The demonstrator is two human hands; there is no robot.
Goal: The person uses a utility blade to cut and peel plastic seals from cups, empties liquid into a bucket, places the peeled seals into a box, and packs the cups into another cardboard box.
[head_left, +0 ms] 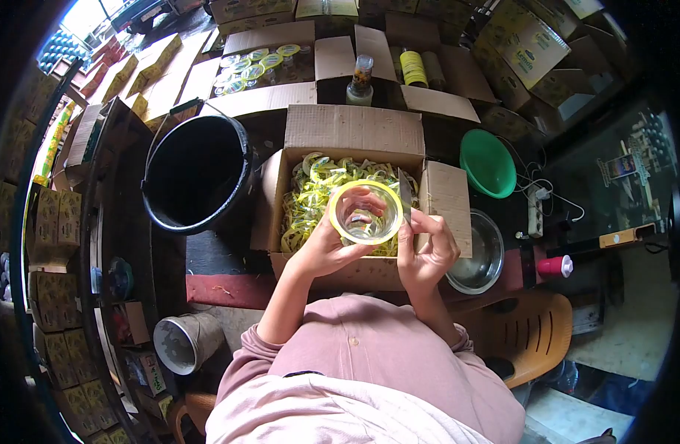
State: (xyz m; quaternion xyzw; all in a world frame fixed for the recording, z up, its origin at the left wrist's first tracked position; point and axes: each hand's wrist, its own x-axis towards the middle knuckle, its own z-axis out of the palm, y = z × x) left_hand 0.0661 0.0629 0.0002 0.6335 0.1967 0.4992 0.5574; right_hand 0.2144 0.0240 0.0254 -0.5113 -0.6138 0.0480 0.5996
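My left hand (331, 244) is wrapped round a clear plastic cup (389, 235) with a yellow rim, its round mouth facing up toward me. Beside the cup's right edge, my right hand (430, 250) is closed in a pinch on a thin, flat, grey blade that looks like a knife (406, 191), pointing away from me. Whether the blade touches the rim I cannot tell. Below both hands stands an open cardboard box (354, 127), filled with yellow and clear plastic trimmings (314, 181).
A black bucket (156, 181) stands left of the box. On the right are a green basin (488, 164), a clear bowl (491, 263), a power strip (535, 211) and a pink cup (551, 267). Yellow-lidded cups (252, 72) fill a carton at the back; a grey bucket (178, 345) sits lower left.
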